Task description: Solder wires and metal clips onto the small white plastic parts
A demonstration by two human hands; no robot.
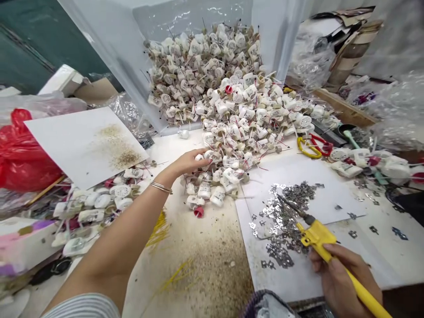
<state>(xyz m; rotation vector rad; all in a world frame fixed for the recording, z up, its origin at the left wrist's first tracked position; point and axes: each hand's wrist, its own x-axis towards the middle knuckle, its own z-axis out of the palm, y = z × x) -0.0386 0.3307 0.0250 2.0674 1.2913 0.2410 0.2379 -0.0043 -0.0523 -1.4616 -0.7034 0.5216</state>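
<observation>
The right hand (341, 276) is closed around a yellow-handled soldering iron (318, 236) and holds it much like a pen. The thin metal tip (281, 198) points down at a heap of small silver metal bits (285, 225) on a white sheet (331, 194). A firm, calm hold like this helps keep the tip steady.

The left hand (185, 162) is open, with its palm down and its fingers stretched out. The fingertips reach the edge of a big pile of white plastic parts (232, 132) with thin red wires. The left arm lies long across the desk (155, 282), with thin metal bangles (161, 188) on the wrist and a striped sleeve (79, 307) near the elbow.

The pile spills out of a big clear bin (112, 57). Bits of yellow wire (159, 232) lie on the dusty desk, and a red plastic bag (23, 150) sits off to the left.
</observation>
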